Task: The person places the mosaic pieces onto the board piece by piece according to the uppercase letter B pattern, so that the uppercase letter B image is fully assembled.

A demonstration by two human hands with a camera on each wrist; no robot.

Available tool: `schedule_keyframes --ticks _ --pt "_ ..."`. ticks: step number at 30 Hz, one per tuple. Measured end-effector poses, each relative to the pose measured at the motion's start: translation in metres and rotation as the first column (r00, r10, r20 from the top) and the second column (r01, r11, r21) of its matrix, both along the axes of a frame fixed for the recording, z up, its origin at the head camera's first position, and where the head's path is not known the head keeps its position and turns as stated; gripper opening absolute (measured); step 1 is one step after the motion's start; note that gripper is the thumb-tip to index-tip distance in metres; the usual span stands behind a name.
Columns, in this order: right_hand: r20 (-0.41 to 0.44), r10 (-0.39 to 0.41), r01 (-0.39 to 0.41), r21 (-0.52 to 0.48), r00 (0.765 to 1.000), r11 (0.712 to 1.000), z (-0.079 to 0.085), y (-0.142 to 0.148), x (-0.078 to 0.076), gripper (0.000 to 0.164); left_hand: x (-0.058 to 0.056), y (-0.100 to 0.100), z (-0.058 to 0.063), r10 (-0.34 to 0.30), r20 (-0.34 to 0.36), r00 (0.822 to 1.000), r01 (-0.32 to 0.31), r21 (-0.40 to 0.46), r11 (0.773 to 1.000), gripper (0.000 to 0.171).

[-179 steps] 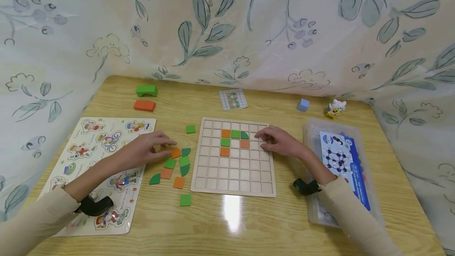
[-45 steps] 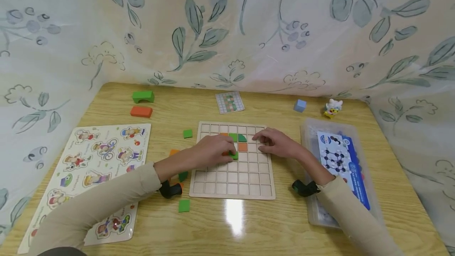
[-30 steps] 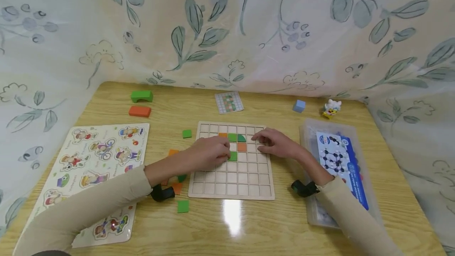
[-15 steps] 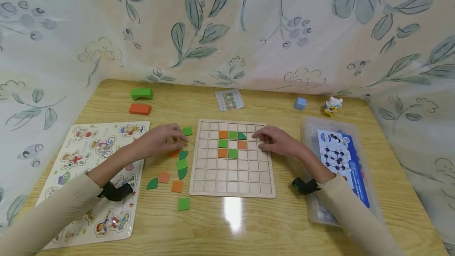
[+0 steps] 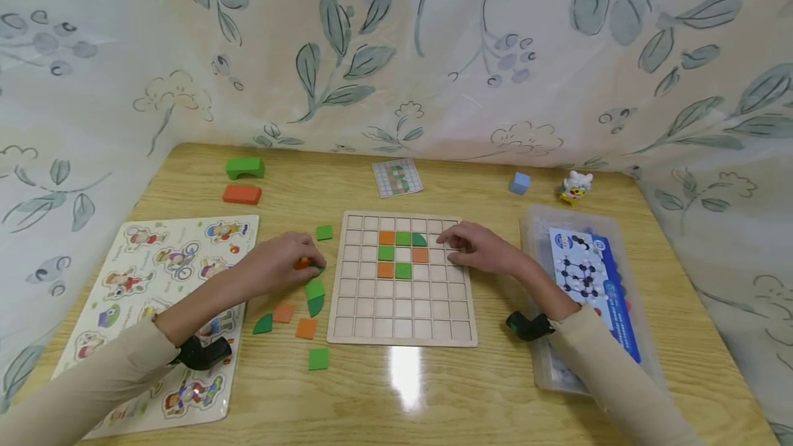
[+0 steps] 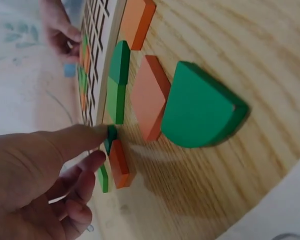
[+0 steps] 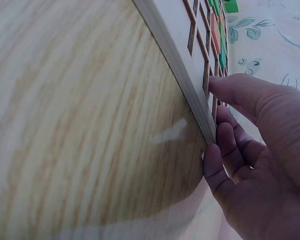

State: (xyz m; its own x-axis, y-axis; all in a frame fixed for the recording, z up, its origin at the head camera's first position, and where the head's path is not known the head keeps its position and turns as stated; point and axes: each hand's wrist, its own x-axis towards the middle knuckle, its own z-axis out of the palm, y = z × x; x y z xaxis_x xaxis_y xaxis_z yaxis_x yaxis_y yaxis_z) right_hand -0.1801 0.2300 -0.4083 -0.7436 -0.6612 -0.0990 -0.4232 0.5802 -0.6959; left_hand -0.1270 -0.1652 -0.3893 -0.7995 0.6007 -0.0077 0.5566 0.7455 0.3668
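A wooden grid board (image 5: 403, 330) lies mid-table, with orange and green square tiles and a dark green quarter-circle tile set in its upper cells. Left of the board, my left hand (image 5: 279, 263) pinches another dark green quarter-circle tile (image 6: 110, 138) between thumb and fingers. Right beside that tile lies an orange square tile (image 6: 119, 164), partly covered by the hand in the head view. My right hand (image 5: 480, 246) rests on the board's right side with its fingers loosely bent, thumb on the top face in the right wrist view.
Several loose tiles, among them an orange square (image 5: 306, 328), lie left of the board. A picture puzzle board (image 5: 204, 356) is under my left forearm; a clear plastic box (image 5: 533, 363) stands right. A pattern card (image 5: 397, 177), blocks (image 5: 242, 194) and a figurine (image 5: 576, 186) stand behind.
A green square tile has been set into the board's third row by my left hand, which then moved back left to the loose tiles and took the dark green quarter-circle. The right hand stayed put.
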Motion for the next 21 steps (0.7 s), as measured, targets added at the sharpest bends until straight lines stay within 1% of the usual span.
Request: schedule_keyframes --ticks 4,11,15,21 --pt "0.003 -0.007 0.007 0.009 1.000 1.000 0.000 0.000 0.000 0.030 -0.004 0.001 0.001 0.022 -0.035 0.999 -0.022 -0.025 0.999 0.013" --pt "0.003 -0.004 0.004 0.008 1.000 1.000 -0.001 -0.001 -0.001 0.030 -0.010 0.001 0.004 0.025 -0.076 0.997 -0.032 -0.091 0.995 0.022" --pt "-0.001 -0.004 0.004 0.007 1.000 1.000 0.000 -0.001 -0.001 0.030 -0.011 0.001 0.005 0.033 -0.081 0.996 -0.041 -0.107 0.993 0.023" --pt "0.001 0.003 -0.003 0.005 1.000 1.000 0.001 -0.001 -0.001 0.030 -0.011 0.003 0.005 0.052 -0.068 0.996 -0.060 -0.115 0.992 0.024"
